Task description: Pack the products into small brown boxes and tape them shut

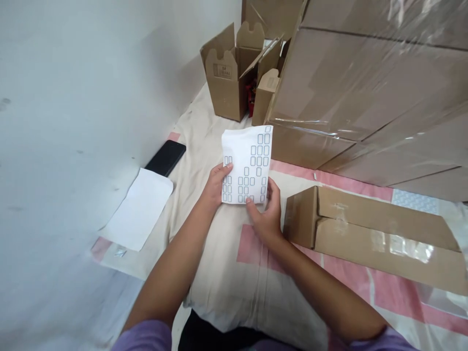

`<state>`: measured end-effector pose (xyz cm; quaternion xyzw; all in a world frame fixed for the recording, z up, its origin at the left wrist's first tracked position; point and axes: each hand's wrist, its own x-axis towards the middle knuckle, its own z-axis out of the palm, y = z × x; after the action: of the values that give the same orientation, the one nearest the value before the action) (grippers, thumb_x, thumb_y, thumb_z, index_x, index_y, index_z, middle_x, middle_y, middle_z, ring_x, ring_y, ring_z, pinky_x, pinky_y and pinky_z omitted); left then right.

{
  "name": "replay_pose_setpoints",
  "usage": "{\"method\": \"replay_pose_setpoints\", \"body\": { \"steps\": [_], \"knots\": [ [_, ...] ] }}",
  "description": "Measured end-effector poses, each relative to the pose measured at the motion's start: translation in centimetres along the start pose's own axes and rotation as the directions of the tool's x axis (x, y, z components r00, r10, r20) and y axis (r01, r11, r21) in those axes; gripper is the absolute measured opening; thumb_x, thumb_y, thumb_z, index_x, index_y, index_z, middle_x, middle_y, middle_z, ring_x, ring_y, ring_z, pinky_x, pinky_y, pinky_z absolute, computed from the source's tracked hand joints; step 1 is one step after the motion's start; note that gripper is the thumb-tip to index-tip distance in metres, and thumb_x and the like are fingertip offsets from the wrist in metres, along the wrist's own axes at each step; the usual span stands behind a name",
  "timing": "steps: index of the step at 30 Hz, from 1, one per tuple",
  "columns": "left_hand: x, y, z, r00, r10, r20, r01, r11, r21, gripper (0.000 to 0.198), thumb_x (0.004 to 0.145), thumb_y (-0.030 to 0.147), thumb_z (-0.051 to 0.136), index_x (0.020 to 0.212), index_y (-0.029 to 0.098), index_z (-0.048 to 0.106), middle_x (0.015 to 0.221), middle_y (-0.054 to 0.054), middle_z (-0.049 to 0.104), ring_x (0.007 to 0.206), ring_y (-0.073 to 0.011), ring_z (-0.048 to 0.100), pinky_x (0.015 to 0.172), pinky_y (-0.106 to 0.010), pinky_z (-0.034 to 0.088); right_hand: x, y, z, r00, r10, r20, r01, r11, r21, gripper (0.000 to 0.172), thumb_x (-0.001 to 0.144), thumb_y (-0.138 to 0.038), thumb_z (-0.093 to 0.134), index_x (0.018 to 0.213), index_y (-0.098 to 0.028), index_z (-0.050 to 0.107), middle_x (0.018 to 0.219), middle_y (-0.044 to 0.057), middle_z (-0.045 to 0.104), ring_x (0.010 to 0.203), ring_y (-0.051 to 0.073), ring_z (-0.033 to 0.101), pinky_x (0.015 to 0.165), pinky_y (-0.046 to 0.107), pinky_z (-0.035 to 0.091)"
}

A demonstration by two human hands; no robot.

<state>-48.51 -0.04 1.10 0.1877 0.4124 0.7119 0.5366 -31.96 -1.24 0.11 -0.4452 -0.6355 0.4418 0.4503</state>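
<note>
Farthest left, well outside the left hand, a white sheet point(142, 209) lies flat on the patterned cloth point(197, 122), its far edge meeting or lapping the near end of a dark phone point(166, 158); both probably sit there to be out of the hands' way. The left hand point(215, 185) pinches the left edge of a printed paper point(245, 163), thumb on the face and fingers behind, likely so the rows of small outlined boxes stay visible. Beyond the hands stands an open carton point(224, 95), flaps up. The paper is between both hands, tipped towards the wearer. The right hand point(268, 212) grips its lower right corner, thumb in front, presumably to stop it sagging. Just right of that hand lies a long taped box point(376, 234); behind it rises a wrapped stack of boxes point(365, 92), the film probably holding them together.
</note>
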Motion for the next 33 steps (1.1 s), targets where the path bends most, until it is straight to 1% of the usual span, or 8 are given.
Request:
{"method": "replay_pose_setpoints", "body": {
  "steps": [4, 12, 14, 17, 20, 23, 27, 33],
  "knots": [
    [0.0, -0.2, -0.1, 0.999, 0.006, -0.044, -0.006, 1.0, 0.011, 0.052, 0.067, 0.059, 0.088, 0.087, 0.015, 0.069, 0.083, -0.009, 0.078, 0.091, -0.0325, 0.077, 0.077, -0.041, 0.064, -0.2, -0.1, -0.1, 0.99, 0.072, 0.122, -0.074, 0.997, 0.006, 0.076, 0.074, -0.033, 0.081, 0.142, -0.024, 0.049, 0.143, 0.015, 0.06, 0.132, 0.035, 0.055, 0.11, 0.057, 0.046],
    [-0.5, -1.5, 0.7, 0.971, 0.217, -0.102, -0.176, 0.935, 0.309, 0.044, 0.084, 0.059, 0.076, 0.094, 0.022, 0.056, 0.076, 0.0, 0.066, 0.073, -0.0175, 0.068, 0.063, -0.028, 0.053, -0.5, 0.1, -0.5, 0.922, 0.146, 0.36, -0.276, 0.899, 0.341, 0.025, 0.086, -0.035, 0.075, 0.105, -0.022, 0.068, 0.087, 0.003, 0.076, 0.075, 0.019, 0.071, 0.075, 0.034, 0.06],
    [-0.6, -1.9, 0.7, 0.9, 0.406, -0.161, -0.287, 0.828, 0.482, 0.04, 0.087, 0.054, 0.075, 0.097, 0.023, 0.051, 0.084, 0.0, 0.062, 0.078, -0.0154, 0.064, 0.069, -0.028, 0.051, -0.3, 0.1, -0.6, 0.927, 0.17, 0.333, -0.298, 0.874, 0.383, 0.021, 0.084, -0.037, 0.078, 0.094, -0.02, 0.069, 0.079, 0.002, 0.075, 0.069, 0.017, 0.069, 0.069, 0.032, 0.059],
    [-1.1, -1.8, 0.7, 0.695, 0.707, -0.133, -0.406, 0.538, 0.739, 0.036, 0.088, 0.043, 0.075, 0.105, 0.024, 0.049, 0.101, -0.003, 0.054, 0.089, -0.0159, 0.056, 0.078, -0.031, 0.048, 0.1, 0.1, -0.5, 0.949, 0.178, 0.259, -0.28, 0.852, 0.442, 0.021, 0.083, -0.038, 0.079, 0.087, -0.02, 0.069, 0.074, 0.002, 0.073, 0.063, 0.015, 0.065, 0.062, 0.029, 0.056],
    [-1.8, -1.2, 0.9, 0.566, 0.822, 0.066, -0.497, 0.276, 0.823, 0.033, 0.091, 0.04, 0.07, 0.11, 0.024, 0.049, 0.109, -0.007, 0.051, 0.093, -0.019, 0.053, 0.078, -0.036, 0.046, 0.4, 0.2, -0.3, 0.961, 0.148, 0.233, -0.244, 0.851, 0.465, 0.017, 0.088, -0.037, 0.075, 0.09, -0.02, 0.07, 0.078, 0.001, 0.074, 0.062, 0.012, 0.063, 0.062, 0.027, 0.054],
    [-2.4, -0.8, 1.1, 0.512, 0.781, 0.359, -0.614, 0.041, 0.788, 0.026, 0.093, 0.04, 0.064, 0.11, 0.024, 0.052, 0.107, -0.008, 0.056, 0.099, -0.0236, 0.056, 0.085, -0.042, 0.045, 0.5, 0.2, -0.1, 0.963, 0.141, 0.23, -0.236, 0.854, 0.464, 0.018, 0.091, -0.038, 0.072, 0.091, -0.021, 0.07, 0.08, 0.002, 0.075, 0.06, 0.012, 0.062, 0.063, 0.028, 0.055],
    [-2.6, -0.7, 1.1, 0.517, 0.589, 0.621, -0.685, -0.15, 0.713, 0.035, 0.094, 0.049, 0.057, 0.117, 0.023, 0.057, 0.114, -0.01, 0.064, 0.106, -0.0274, 0.059, 0.093, -0.046, 0.042, 0.5, 0.4, 0.0, 0.963, 0.194, 0.186, -0.259, 0.853, 0.453, 0.026, 0.087, -0.045, 0.074, 0.087, -0.02, 0.071, 0.078, 0.005, 0.076, 0.072, 0.019, 0.07, 0.073, 0.034, 0.06],
    [-2.5, -0.8, 0.9, 0.609, 0.429, 0.667, -0.7, -0.105, 0.706, 0.035, 0.089, 0.045, 0.063, 0.119, 0.026, 0.067, 0.122, -0.011, 0.067, 0.112, -0.0306, 0.058, 0.096, -0.047, 0.038, 0.6, 1.2, 0.0, 0.961, 0.223, 0.166, -0.275, 0.845, 0.458, 0.026, 0.089, -0.045, 0.072, 0.093, -0.02, 0.075, 0.093, 0.007, 0.079, 0.096, 0.023, 0.074, 0.092, 0.04, 0.06]
  ]
}}
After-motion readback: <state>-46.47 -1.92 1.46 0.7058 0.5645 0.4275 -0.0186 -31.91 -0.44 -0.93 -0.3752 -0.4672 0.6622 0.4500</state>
